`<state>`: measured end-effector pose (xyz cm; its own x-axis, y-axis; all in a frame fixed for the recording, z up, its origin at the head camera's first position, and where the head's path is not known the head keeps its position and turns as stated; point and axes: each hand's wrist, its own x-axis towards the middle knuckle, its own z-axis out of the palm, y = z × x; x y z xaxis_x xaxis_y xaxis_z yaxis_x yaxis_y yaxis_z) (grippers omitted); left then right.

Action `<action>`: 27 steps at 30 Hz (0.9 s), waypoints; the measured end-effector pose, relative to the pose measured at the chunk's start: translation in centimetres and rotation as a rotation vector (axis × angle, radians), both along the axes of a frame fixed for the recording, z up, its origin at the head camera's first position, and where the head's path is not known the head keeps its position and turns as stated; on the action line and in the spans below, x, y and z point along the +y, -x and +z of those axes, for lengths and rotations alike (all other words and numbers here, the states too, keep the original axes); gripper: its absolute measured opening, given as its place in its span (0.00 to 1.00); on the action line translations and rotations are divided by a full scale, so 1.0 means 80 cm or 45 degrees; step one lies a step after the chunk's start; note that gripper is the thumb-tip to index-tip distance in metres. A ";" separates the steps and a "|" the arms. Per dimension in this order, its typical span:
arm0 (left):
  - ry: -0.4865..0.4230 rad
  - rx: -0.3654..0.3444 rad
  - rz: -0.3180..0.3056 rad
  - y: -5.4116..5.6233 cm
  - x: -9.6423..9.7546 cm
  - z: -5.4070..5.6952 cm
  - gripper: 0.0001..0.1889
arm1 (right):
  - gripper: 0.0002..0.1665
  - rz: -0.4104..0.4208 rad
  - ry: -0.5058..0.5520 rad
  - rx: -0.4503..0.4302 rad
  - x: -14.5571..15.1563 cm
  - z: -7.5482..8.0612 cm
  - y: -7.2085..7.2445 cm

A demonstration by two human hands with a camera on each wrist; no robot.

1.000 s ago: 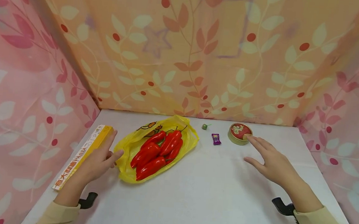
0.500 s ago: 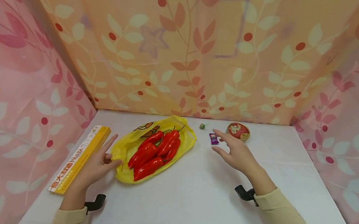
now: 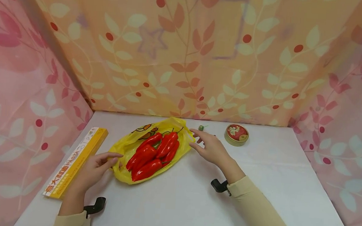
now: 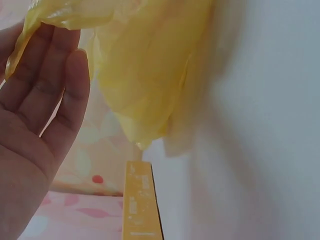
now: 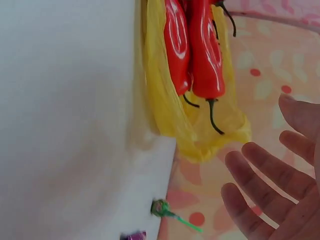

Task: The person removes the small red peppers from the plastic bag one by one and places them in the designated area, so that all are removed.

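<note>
Several glossy red peppers (image 3: 148,156) lie in a yellow plastic bag (image 3: 119,175), whose mouth gapes upward. My left hand (image 3: 95,168) is at the bag's left edge, index finger reaching over the rim. The left wrist view shows yellow plastic draped over the tips of its loosely extended fingers (image 4: 42,85). My right hand (image 3: 211,149) is at the bag's right end, fingertips right at the rim. Seen from the right wrist, its fingers (image 5: 267,170) are spread and hold nothing, just beyond the pepper stems.
A yellow and white pasta box (image 3: 75,163) lies beside my left forearm. Behind my right hand are a small green lollipop (image 3: 201,127) and a purple-wrapped candy (image 5: 134,236), mostly hidden in the head view. A round red-topped tin (image 3: 237,134) stands farther right. Patterned cloth encloses the table.
My right hand has moved left from near the round tin, past the candy, to the bag's right end. My left hand's fingers have come over the bag's left rim.
</note>
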<state>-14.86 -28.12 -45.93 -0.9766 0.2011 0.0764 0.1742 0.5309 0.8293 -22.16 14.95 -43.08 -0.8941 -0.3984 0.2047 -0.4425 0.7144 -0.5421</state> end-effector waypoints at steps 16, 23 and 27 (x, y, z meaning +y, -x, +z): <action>-0.044 -0.005 0.000 -0.005 0.002 -0.003 0.15 | 0.39 -0.082 0.072 -0.345 -0.080 -0.030 0.036; -0.046 -0.045 -0.002 -0.008 0.004 -0.003 0.19 | 0.39 -0.150 0.076 -0.400 -0.106 -0.040 0.043; -0.040 -0.038 0.001 -0.006 0.006 -0.005 0.19 | 0.37 -0.185 0.119 -0.395 -0.116 -0.045 0.044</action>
